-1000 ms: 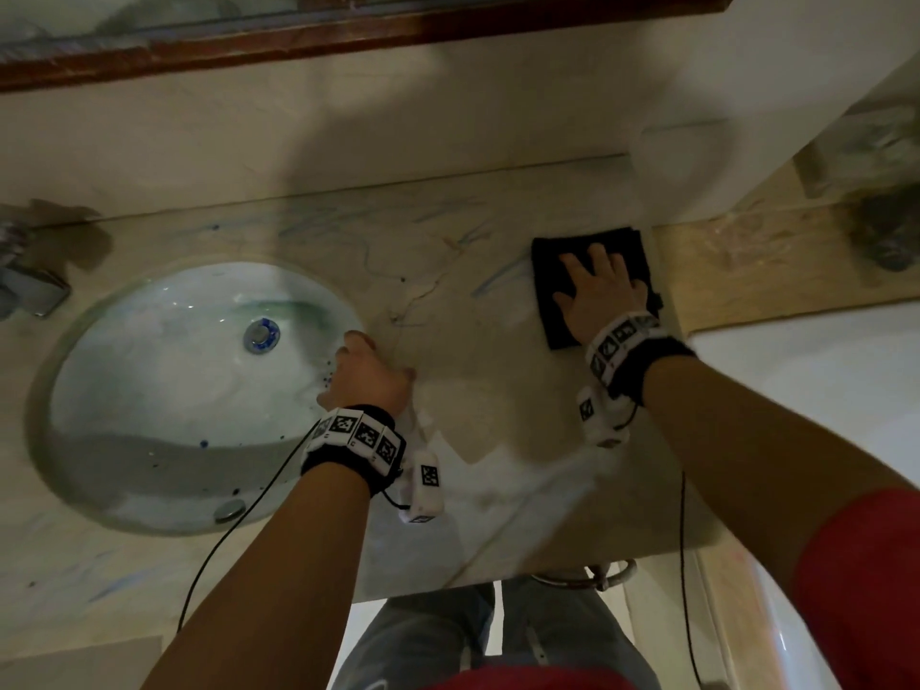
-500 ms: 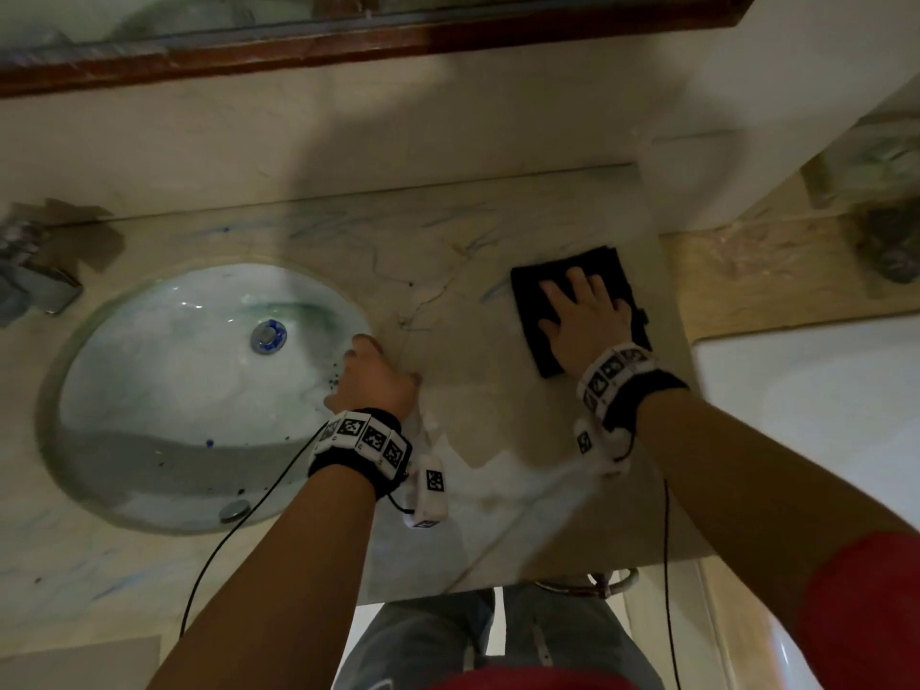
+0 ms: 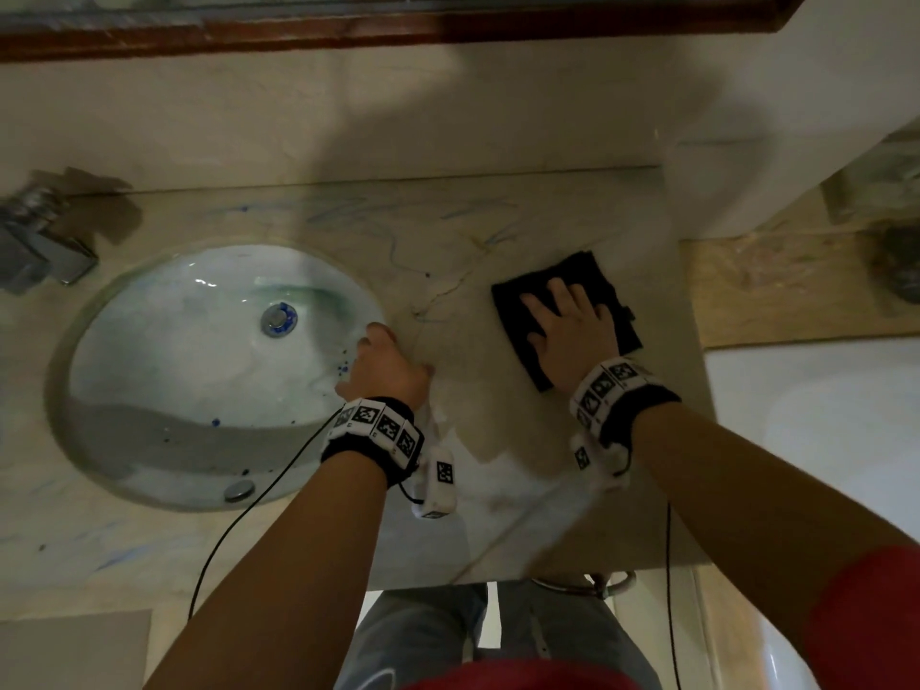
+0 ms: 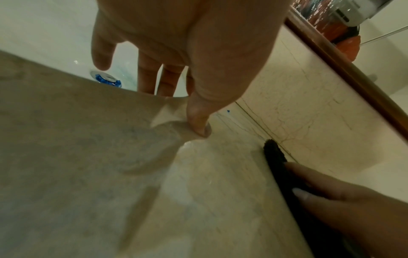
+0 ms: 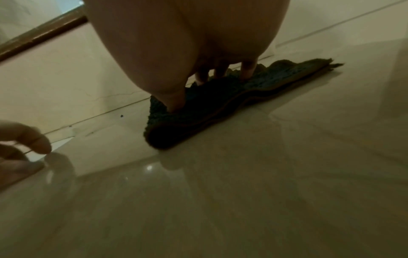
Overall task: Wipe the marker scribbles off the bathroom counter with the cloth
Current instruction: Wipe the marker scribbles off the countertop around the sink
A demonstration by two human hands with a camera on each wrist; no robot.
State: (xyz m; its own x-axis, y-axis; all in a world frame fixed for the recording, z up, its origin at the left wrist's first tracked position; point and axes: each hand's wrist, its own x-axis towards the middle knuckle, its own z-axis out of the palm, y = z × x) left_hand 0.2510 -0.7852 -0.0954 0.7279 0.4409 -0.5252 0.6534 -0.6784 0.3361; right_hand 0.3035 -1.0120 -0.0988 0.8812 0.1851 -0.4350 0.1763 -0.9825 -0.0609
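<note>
1. Pressing flat, the fingers [image 3: 557,291] of the right hand [image 3: 567,336] lie spread and fairly straight on the cloth [image 3: 597,276], pinning it to the counter [image 3: 522,465]; nothing is curled round it.
2. From the right wrist view the cloth [image 5: 220,103] shows as a dark, nubbly, folded pad lying flat on the glossy stone, with the thumb and fingertips resting on top of it.
3. Over at the left hand [image 3: 388,366], the fingers [image 4: 148,76] hang loosely bent over the edge of the sink [image 3: 149,371], while the thumb tip touches the countertop just beside the basin rim; this hand holds nothing.
4. Blue marker scribbles [image 3: 348,211] run along the back of the counter near the wall, and thinner lines [image 3: 428,311] lie between the two hands, just left of the cloth.
5. Inside the white basin there are blue specks and a drain [image 3: 279,318] ringed with blue.
6. A metal tap [image 3: 40,251] stands at the far left of the counter.
7. Above the backsplash runs a wooden mirror frame [image 3: 348,27].
</note>
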